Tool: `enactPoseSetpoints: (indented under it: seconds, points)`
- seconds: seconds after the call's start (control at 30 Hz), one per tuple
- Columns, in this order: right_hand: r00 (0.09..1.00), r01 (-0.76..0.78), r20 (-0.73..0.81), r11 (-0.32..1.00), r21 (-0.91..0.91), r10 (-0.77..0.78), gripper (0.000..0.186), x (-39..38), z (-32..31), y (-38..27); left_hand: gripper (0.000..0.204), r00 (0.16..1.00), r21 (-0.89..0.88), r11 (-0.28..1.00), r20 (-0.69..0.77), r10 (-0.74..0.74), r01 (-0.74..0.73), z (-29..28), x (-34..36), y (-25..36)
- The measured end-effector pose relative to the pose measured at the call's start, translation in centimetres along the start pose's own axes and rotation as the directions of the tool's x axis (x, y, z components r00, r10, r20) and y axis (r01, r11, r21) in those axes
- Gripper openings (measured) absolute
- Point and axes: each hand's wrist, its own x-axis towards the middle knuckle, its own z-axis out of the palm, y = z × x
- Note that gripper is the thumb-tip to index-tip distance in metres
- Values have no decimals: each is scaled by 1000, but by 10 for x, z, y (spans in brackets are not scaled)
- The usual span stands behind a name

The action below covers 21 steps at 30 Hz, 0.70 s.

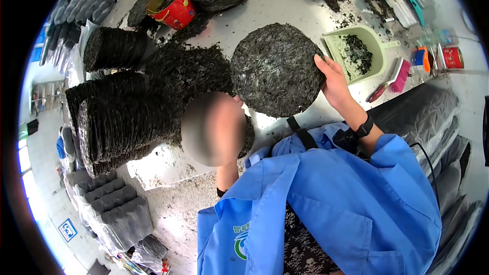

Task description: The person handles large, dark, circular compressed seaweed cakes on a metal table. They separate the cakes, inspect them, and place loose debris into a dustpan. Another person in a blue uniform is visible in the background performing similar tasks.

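Note:
A round, dark disc of dried seaweed (277,71) is held up over the white table in front of me. My right hand (333,81) grips its right edge, with the thumb on top and the fingers partly out of sight. Close to the disc's lower left edge is my left hand (221,130). A blurred patch covers most of it, leaving only fingertips showing, so its grip is unclear. Dark seaweed (249,137) shows just right of that hand. Left of it, a heap of seaweed (191,69) adjoins long stacks of discs (119,122).
A red bucket (175,10) stands at the back left. On the right lie a pale green dustpan (377,48) holding seaweed scraps and a pink-bristled brush (400,75). Plastic-wrapped dark rolls (415,107) sit at my right, and bagged stacks (119,214) are at lower left.

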Motion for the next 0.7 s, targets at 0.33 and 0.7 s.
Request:
enactPoseSetpoints:
  seconds: [0.33,0.7]
  points:
    - [993,-98,48,990,-101,104,49,-2,13,4,16,972,55,998,-230,44,-32,2,-10,-21]
    - [983,-93,156,994,-48,100,29,2,10,-6,47,971,184,963,-92,219,-200,6,-15,17]
